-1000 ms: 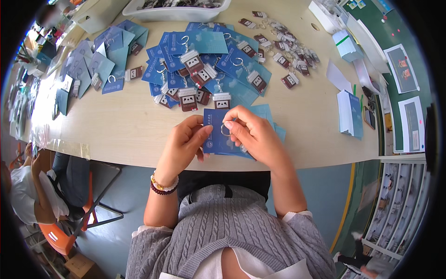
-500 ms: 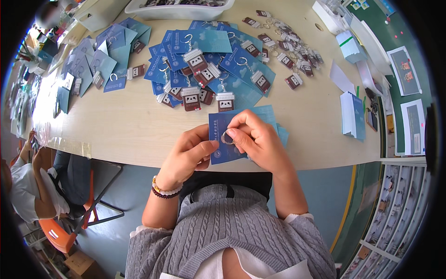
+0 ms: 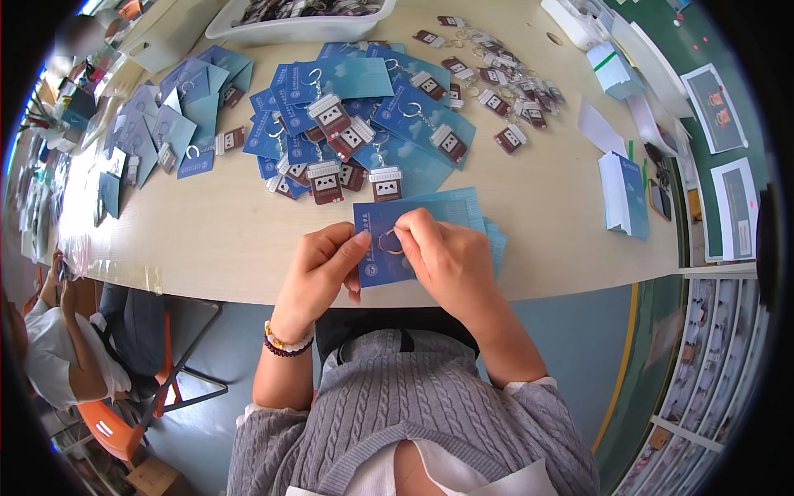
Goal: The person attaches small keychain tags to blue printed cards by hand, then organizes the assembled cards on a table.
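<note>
My left hand pinches the left edge of a dark blue card, thumb on top and fingers underneath. Over the card's face, the fingertips of my right hand are closed on a metal key ring. Whether the ring passes through the card cannot be told. Light blue cards lie fanned out beneath, partly covered by my right hand. Just beyond is a heap of blue cards with keychains on them, among them a brown-and-white cup-shaped keychain.
Loose keychains are scattered at the far right. A white bin full of keychains stands at the back. More carded keychains lie to the left. A card stack stands at right. Another person sits at far left.
My left thumb has moved onto the card's edge. My right fingers have shifted to the ring's upper right side, leaving more of it visible. The whole view has shifted slightly.
</note>
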A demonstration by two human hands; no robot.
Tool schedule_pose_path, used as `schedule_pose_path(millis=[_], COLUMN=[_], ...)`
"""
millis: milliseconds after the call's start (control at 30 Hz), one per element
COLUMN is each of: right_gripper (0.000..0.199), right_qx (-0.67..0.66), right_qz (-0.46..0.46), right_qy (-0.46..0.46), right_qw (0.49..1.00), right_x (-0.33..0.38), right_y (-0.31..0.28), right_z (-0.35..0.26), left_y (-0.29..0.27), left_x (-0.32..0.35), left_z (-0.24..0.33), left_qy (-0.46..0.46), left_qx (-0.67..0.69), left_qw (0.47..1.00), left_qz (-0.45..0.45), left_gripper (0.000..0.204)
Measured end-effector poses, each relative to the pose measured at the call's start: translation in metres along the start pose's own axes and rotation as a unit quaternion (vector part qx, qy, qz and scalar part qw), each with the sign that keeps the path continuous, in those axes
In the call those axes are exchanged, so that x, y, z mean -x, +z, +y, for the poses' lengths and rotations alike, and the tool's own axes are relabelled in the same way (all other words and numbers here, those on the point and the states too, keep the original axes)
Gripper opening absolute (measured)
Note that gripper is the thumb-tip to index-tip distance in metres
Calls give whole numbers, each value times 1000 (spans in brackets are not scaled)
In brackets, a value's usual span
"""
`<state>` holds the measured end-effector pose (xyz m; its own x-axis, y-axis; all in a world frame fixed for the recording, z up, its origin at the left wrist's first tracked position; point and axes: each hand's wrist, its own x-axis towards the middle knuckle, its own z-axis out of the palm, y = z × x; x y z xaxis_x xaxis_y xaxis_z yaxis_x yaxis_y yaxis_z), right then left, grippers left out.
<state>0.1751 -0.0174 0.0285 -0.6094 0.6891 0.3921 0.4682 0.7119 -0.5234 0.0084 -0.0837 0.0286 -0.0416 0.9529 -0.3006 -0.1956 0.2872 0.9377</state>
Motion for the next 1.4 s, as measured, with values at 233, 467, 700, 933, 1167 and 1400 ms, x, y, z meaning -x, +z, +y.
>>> schedule_pose_path(millis=[233, 467, 700, 933, 1167, 1400], right_gripper=[13, 17, 23, 26, 18, 8], right_qx=[-35, 32, 201, 201, -29, -395], right_qz=[23, 65, 26, -160, -69, 85], right_qy=[24, 236, 323, 392, 314, 168], right_qw=[999, 969, 924, 883, 947, 899], right_x=[1, -26, -83, -103, -65, -32], right_y=[-12, -80, -71, -73, -94, -113], right_z=[10, 85, 191, 226, 206, 115], left_y=[-7, -38, -94, -3, -14, 1], left_x=[-13, -56, -90, -29, -31, -27], left_z=[3, 71, 35, 0, -17, -12], left_qy=[22, 132, 332, 106, 92, 93], left_qx=[-15, 46, -384, -359, -129, -97], left_qw=[999, 982, 789, 921, 985, 984], left_qz=[19, 127, 346, 107, 62, 113], left_gripper=[25, 25, 32, 36, 21, 19])
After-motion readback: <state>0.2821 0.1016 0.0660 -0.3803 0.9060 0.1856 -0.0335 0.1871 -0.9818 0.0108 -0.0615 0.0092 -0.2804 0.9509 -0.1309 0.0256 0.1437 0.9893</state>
